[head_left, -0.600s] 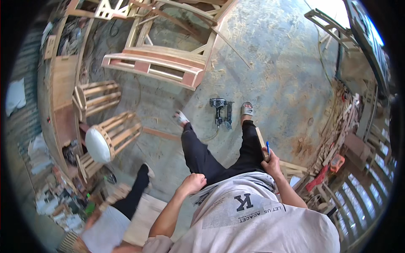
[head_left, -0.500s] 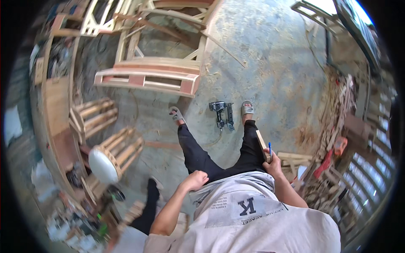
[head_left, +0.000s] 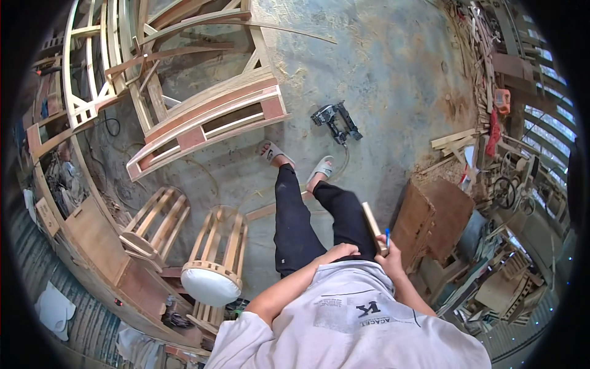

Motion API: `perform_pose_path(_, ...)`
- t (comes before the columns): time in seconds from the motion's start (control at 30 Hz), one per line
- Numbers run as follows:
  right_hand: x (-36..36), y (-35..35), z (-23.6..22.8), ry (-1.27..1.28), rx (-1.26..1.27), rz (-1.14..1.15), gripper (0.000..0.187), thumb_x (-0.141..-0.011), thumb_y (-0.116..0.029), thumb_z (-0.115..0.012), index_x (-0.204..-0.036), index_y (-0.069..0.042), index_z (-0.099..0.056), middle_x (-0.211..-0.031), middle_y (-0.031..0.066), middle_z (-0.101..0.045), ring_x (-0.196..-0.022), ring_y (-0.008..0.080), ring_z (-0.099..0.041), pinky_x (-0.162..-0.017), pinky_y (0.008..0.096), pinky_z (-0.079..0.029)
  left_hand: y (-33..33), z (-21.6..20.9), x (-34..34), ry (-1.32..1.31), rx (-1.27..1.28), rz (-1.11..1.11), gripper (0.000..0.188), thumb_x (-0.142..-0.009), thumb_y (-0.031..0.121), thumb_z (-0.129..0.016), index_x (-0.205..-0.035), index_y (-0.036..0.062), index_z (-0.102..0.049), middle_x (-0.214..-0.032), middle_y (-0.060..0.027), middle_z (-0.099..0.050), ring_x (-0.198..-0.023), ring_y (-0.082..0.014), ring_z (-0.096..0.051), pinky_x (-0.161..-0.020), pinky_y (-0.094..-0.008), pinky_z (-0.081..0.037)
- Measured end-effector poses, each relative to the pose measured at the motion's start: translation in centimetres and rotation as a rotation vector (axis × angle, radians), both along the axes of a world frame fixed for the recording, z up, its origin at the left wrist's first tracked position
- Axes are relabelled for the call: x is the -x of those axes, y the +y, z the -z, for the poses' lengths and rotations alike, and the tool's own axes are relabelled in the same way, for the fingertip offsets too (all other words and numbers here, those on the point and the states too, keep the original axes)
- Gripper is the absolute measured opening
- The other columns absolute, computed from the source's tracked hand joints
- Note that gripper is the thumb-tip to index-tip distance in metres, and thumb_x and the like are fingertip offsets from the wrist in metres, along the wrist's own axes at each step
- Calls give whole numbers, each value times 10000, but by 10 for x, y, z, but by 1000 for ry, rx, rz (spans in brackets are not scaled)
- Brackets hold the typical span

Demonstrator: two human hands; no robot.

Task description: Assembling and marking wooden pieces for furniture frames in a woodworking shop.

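My right hand (head_left: 391, 258) is closed around a short wooden strip (head_left: 370, 220) beside my right thigh. A blue pen (head_left: 387, 238) sticks up from the same grip. My left hand (head_left: 339, 252) rests at my waist by the shirt hem, its fingers curled; whether anything is inside them is hidden. On the floor ahead of my feet lies a black nail gun (head_left: 338, 123) with a hose running from it. A curved wooden furniture frame (head_left: 203, 132) stands ahead to the left.
To the left are a slatted round stool frame (head_left: 161, 221) and another with a white padded seat (head_left: 211, 287). Brown wooden panels (head_left: 430, 215) stand close on my right, near piled scrap wood (head_left: 452, 140). More pale frames (head_left: 92, 67) fill the far left.
My view has swung to the right and my feet have stepped closer together. My left hand has moved inward along my waist. The strip and pen stay in my right hand.
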State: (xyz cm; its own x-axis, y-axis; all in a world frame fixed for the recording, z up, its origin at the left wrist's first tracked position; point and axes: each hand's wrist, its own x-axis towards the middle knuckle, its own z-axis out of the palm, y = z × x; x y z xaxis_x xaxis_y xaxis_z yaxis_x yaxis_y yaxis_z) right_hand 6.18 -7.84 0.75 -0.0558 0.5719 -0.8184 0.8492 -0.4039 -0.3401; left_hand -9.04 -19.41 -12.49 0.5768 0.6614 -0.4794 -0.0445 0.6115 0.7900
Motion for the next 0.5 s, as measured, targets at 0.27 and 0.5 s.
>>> perform_pose_path(0.27,-18,-58,44,68,160,189,515,-756,-48,-672,-1254,-68,-542,-1006,60,-622,-928,125,-586,-833,295,-482,-55,-7,14,29,211,-30,348,-913,286,-595,-661,59,-519,-581,-28,-495,-576,-111,-473,-527,-336,-395)
perform_pose_path(0.5,54,33,245,444,-228,371,362,-960,-151,-496,-1296,-23,-542,-1005,68,-647,-873,133,-576,-836,284,-458,73,161,152,853,-162,-527,191,-848,126,-663,-736,2,-570,-590,-112,-521,-539,-157,-494,-526,-321,-424)
